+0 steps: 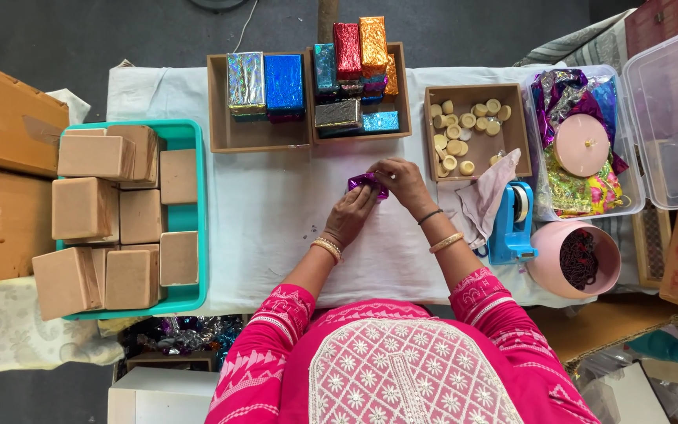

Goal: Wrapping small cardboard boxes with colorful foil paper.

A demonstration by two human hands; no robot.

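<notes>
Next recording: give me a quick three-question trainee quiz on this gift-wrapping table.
1. True or false: both hands are on the purple foil piece.
2. What fills the teal tray? A) plain brown boxes B) beads C) tape rolls
3. Which tool stands beside the right forearm?

Key: 1 true. 2 A, the plain brown boxes. 3 the blue tape dispenser.

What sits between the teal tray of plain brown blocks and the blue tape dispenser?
In the head view, mostly bare white tablecloth, and mid-stretch the left hand and right hand, both gripping a small purple foil-wrapped piece.
</notes>
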